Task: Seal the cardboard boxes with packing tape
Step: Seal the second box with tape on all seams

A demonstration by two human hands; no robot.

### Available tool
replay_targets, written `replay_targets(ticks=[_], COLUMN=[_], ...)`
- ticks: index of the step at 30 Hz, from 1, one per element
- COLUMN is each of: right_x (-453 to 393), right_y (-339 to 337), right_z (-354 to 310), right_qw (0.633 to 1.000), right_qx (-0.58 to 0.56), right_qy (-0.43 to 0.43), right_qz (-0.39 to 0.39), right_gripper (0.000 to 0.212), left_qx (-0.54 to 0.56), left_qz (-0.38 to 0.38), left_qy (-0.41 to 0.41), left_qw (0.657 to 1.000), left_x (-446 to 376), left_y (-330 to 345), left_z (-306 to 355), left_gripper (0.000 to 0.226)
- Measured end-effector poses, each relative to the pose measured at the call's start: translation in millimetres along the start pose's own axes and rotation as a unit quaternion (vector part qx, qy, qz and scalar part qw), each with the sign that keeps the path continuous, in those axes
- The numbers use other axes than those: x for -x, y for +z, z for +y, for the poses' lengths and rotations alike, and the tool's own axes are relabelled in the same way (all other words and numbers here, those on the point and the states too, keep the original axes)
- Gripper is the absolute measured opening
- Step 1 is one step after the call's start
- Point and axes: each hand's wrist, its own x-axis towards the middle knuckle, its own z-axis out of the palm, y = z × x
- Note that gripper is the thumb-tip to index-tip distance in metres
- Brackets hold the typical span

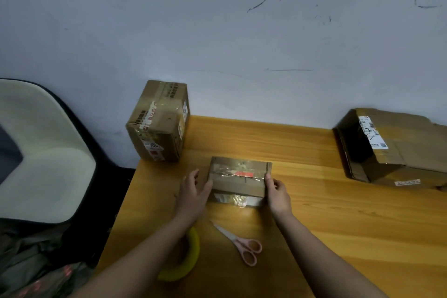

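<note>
Centrally on the wooden counter, against a scuffed grey wall, sat the small taped box. The left hand lay flat-fingered on its side; the right hand pinched its opposite edge. Scissors and a tape roll lay nearby.

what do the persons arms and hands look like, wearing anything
Both forearms come in bare from the bottom edge, with no sleeve in view on either. The left hand and right hand wear no gloves, and no watch, bracelet or ring shows on the visible wrists and fingers. The dim light would hide any finer detail.
</note>
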Motion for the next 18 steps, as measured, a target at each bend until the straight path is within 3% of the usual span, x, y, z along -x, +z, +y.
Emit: replay_targets(ticks=[2, 4, 7, 9, 11, 13, 15, 18], right_x=[3.3, 13.0, 35.5, 52.4, 68.3, 81.3, 90.1, 95.3], right_y=[-2.8, -4.2, 2.4, 12.9, 24.5, 36.1, 44.2, 46.2], right_z=[-2.7, -3.7, -0.4, 1.8, 4.6, 12.4, 19.9, 30.1], right_qw=[0.999, 0.991, 0.959, 0.945, 0.941, 0.951, 0.969, 0.963], right_qx=[-0.02, 0.006, 0.04, 0.053, 0.065, 0.071, 0.073, 0.109], right_qy=[-0.026, -0.101, -0.235, -0.292, -0.32, -0.298, -0.233, -0.178], right_qz=[0.023, 0.082, 0.154, 0.137, 0.093, 0.044, -0.029, -0.171], right_gripper=[0.06, 0.054, 0.034, 0.023, 0.016, 0.014, 0.014, 0.018], left_qx=[-0.119, -0.269, -0.485, -0.568, -0.619, -0.636, -0.628, -0.568], left_qz=[0.016, -0.018, -0.144, -0.217, -0.246, -0.23, -0.205, -0.18], left_qy=[0.061, 0.115, 0.162, 0.158, 0.149, 0.157, 0.165, 0.163], left_qw=[0.991, 0.956, 0.847, 0.778, 0.731, 0.72, 0.732, 0.786], left_x=[24.5, 50.6, 79.3, 93.1, 103.3, 107.6, 107.9, 103.3], left_y=[-17.7, -33.8, -49.4, -55.1, -53.1, -50.1, -48.1, -49.9], left_z=[-16.2, -32.0, -58.0, -71.5, -78.5, -80.6, -79.5, -73.1], left_gripper=[0.037, 0.034, 0.068, 0.076, 0.074, 0.054, 0.04, 0.04])
